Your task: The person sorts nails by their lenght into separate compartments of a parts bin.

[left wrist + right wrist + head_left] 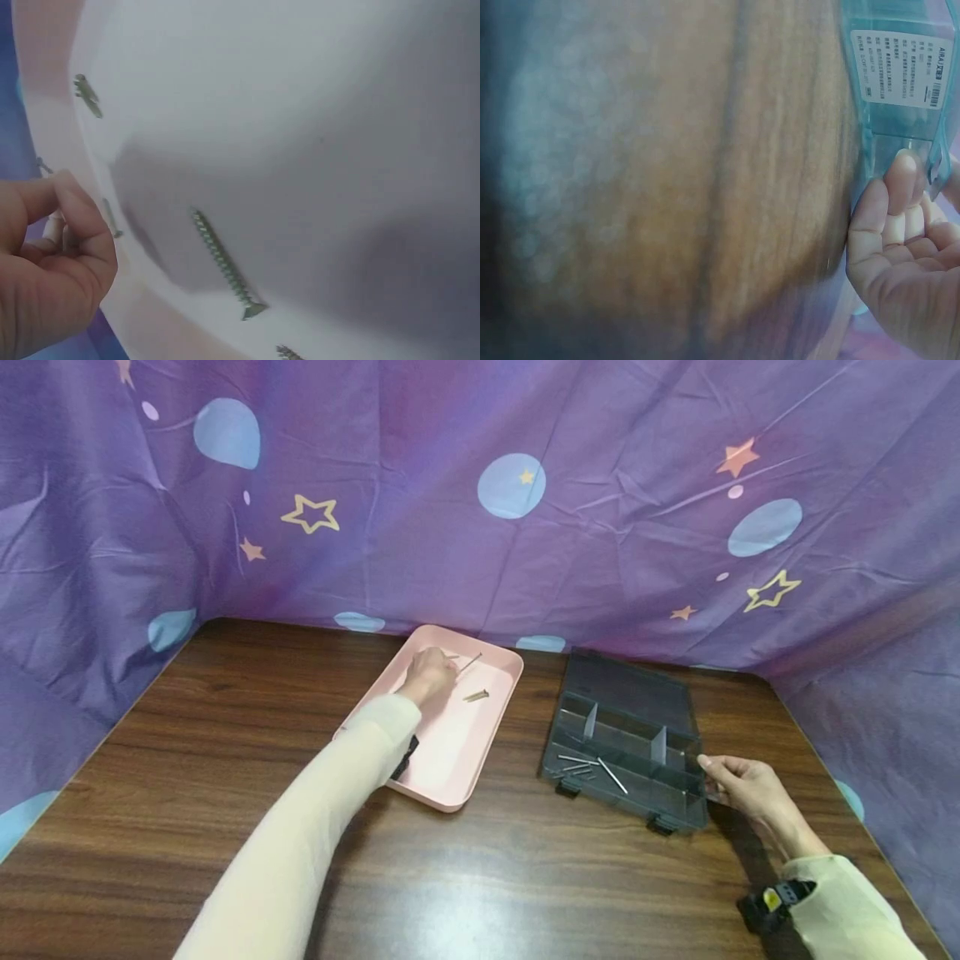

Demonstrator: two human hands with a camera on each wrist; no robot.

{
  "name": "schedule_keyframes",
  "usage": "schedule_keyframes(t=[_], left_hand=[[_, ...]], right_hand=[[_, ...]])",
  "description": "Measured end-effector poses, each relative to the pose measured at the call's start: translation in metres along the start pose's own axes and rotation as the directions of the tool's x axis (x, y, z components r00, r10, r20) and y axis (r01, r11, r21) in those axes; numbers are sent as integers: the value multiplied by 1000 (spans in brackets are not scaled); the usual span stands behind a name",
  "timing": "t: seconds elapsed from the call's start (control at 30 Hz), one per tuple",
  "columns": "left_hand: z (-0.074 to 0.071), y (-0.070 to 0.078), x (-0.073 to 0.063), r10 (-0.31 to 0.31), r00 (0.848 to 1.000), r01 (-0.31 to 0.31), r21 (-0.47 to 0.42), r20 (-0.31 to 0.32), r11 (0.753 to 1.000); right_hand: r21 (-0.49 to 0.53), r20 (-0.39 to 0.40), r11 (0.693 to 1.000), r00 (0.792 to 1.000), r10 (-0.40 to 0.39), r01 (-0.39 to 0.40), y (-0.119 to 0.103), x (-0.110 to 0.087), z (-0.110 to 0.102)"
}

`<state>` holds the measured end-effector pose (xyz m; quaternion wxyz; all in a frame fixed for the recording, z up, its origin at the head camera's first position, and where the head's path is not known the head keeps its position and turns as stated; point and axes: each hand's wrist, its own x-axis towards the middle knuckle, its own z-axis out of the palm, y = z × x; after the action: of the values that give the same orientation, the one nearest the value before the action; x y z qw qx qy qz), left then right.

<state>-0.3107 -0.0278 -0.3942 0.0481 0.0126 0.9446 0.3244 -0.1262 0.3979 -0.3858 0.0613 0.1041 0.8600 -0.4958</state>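
Observation:
My left hand (pixel 430 675) is over the far part of a pink tray (pixel 429 796), its thumb and forefinger pinching a thin nail (pixel 471 662) that points up and right. In the left wrist view the fingers are curled, and a small nail head (pixel 43 163) shows beyond the fingertips. Loose screws (pixel 229 262) lie on the tray floor, with a pair of screws (pixel 477 696) near its right side. My right hand (pixel 750 789) grips the right end of a dark see-through compartment box (pixel 630 735), thumb on top and fingers below.
The box lies with its lid (pixel 630 685) folded back toward the curtain. Several nails (pixel 611 775) rest in its long front compartment, and dividers (pixel 659 745) split the rear row. A printed label (pixel 900 69) is on the box. A purple curtain (pixel 420 485) borders the wooden table (pixel 225 735).

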Motion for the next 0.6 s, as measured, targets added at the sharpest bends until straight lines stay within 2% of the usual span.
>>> schedule_keyframes(t=[0.03,0.07,0.2,0.37,0.6], left_hand=[[-5,5,-7,12,1000,-12,-8,7,1000],[-15,15,-18,0,999,1,-22,44,1000],[-28,30,-39,63,995,-58,-61,76,996],[-29,40,-49,132,982,-117,-117,133,986],[-21,57,-60,204,953,-151,-237,222,960]], right_hand=[[-2,0,1000,1000,1,-1,0,0,0],[-2,0,1000,1000,-1,1,0,0,0],[5,1,1000,1000,-3,3,-1,-1,-1],[44,4,999,1000,-6,6,-1,0,-1],[103,12,995,1000,-11,10,0,1,-1]])
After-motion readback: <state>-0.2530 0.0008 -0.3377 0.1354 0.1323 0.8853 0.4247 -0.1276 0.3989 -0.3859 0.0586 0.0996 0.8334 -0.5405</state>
